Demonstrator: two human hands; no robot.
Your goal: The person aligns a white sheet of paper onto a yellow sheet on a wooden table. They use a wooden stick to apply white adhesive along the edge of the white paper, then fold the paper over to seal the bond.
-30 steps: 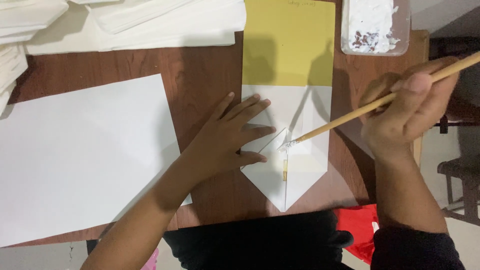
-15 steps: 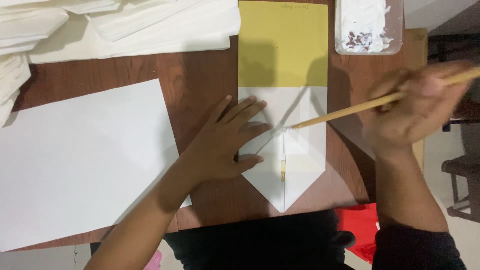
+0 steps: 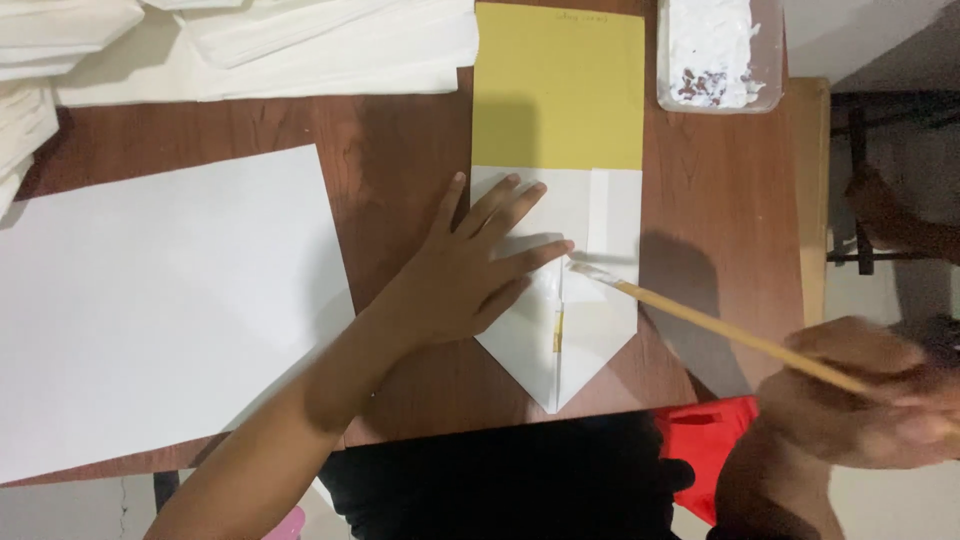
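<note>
My left hand (image 3: pixel 470 275) lies flat, fingers spread, on a folded white paper (image 3: pixel 600 330) whose lower end comes to a point. The paper rests on a yellow board (image 3: pixel 558 85) on the brown table (image 3: pixel 400 140). My right hand (image 3: pixel 860 395), blurred at the lower right, grips a long wooden brush (image 3: pixel 720 325). The brush's white-tipped bristles touch the paper just right of my left fingertips, near the centre seam.
A clear tub of white paste (image 3: pixel 718 50) stands at the back right. A large white sheet (image 3: pixel 150 300) lies on the left. Stacked white folded papers (image 3: pixel 250 45) line the back edge. Red cloth (image 3: pixel 715 450) shows below the table's front edge.
My right hand has dropped from the upper right to the lower right, swinging the brush handle down. The brush tip stays near the seam. My left hand has kept its place.
</note>
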